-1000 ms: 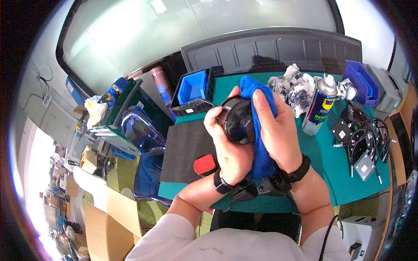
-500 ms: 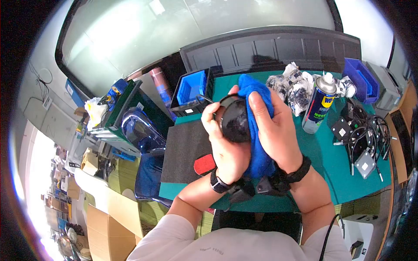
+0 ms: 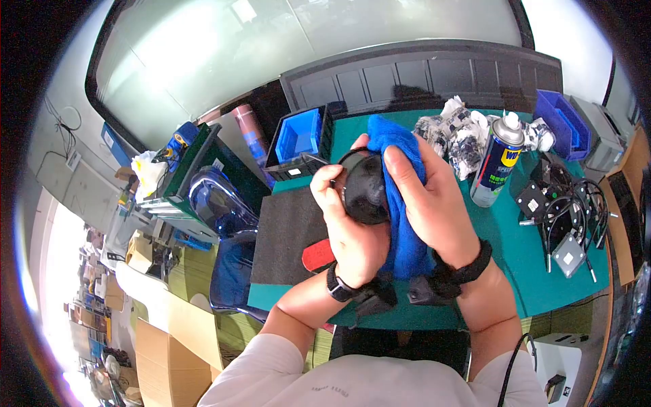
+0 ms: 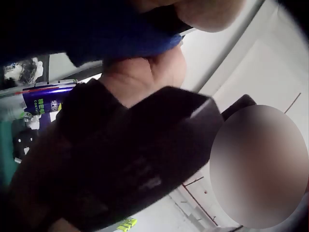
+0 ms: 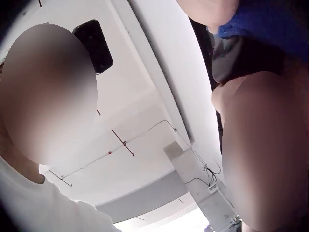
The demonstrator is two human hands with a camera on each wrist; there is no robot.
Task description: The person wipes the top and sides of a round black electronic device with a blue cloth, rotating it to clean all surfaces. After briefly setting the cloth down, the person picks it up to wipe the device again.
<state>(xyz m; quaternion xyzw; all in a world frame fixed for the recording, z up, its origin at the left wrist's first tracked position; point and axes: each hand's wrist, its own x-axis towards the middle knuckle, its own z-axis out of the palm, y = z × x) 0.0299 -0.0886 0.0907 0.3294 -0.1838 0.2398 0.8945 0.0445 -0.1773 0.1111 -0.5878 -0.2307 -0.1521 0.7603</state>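
Observation:
In the head view my left hand (image 3: 356, 241) grips a glossy black round piece (image 3: 365, 191) with a rim, its fingers curled round the left side. My right hand (image 3: 441, 210) holds a bunched blue cloth (image 3: 405, 234) against the right side of that piece, thumb lying over the cloth. The cloth hides part of the piece and the right fingers behind it. A bit of the cloth (image 5: 270, 26) and a dark curved edge of the round piece (image 5: 229, 60) appear in the right wrist view. The left wrist view catches the cloth (image 4: 130, 41) from beneath.
A WD-40 spray can (image 3: 498, 159) stands right of the hands, with crumpled patterned cloths (image 3: 464, 146) behind it. Cabled black devices (image 3: 566, 210) lie farther right. At left are a dark mat (image 3: 288, 227), a red pad (image 3: 317, 256) and a bin holding a blue tray (image 3: 298, 133).
The round piece has turned so its glossy face shows more toward the head camera. Both hands shifted slightly left, and the cloth stays against the piece's right side.

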